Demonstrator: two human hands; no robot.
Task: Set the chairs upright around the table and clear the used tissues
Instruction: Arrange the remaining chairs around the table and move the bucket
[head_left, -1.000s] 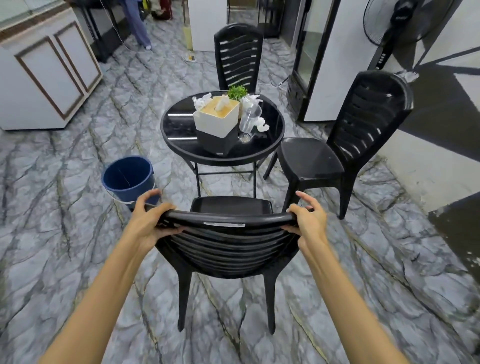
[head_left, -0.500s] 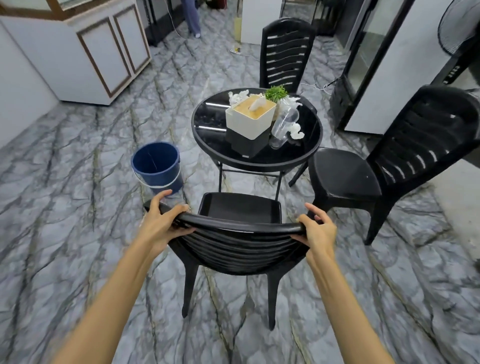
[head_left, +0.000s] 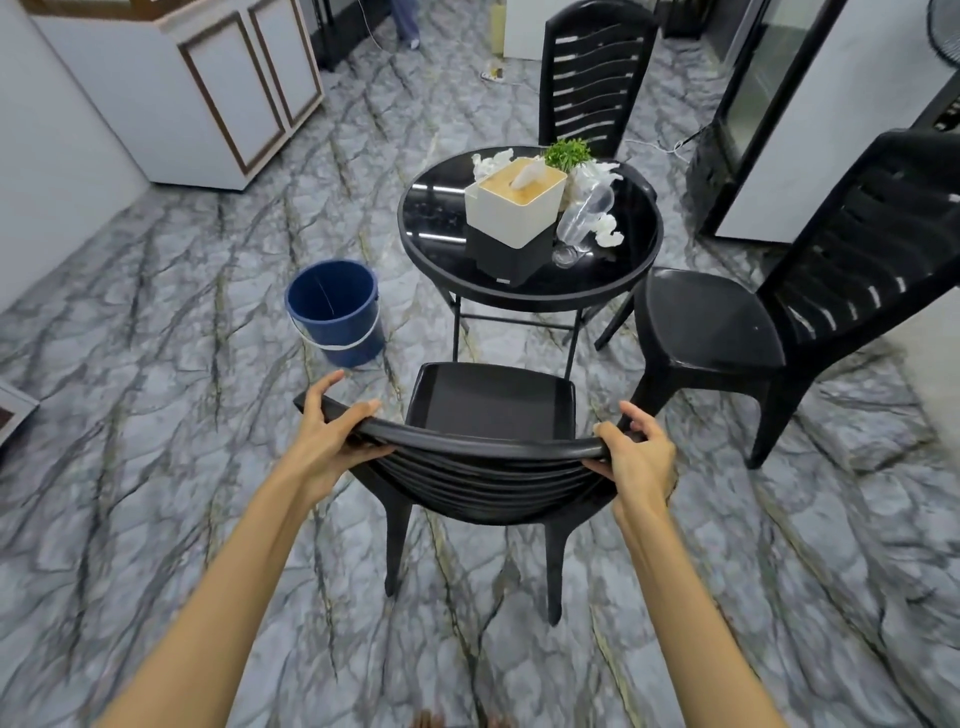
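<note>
Chairs stood upright on three sides of the round black table (head_left: 431, 244). Nearest, the near chair (head_left: 491, 402) faced the table with its seat just short of the rim. The left hand (head_left: 324, 441) was clenched over the left end of its top rail, thumb on top, and the right hand (head_left: 636, 460) gripped the right end the same way. The backrest hid most of this chair's front legs, and only the two rear legs showed against the grey veined floor (head_left: 156, 467).

To the left of the table a blue bucket (head_left: 335, 312) sat on the floor, well apart from the hands. On the right, the side chair (head_left: 711, 317) stood close to the table, its back cut off by the frame edge. On the table, a white and black tissue box (head_left: 514, 218) blocked part of what lay behind it. A clear plastic cup (head_left: 584, 218) leaned beside the box. Crumpled used tissues (head_left: 608, 231) lay by the cup and another (head_left: 488, 161) behind the box, next to a small green plant (head_left: 568, 153). Beyond the table rose the far chair (head_left: 597, 78), its seat hidden by the tabletop. A white cabinet (head_left: 223, 93) stood at the far left.
</note>
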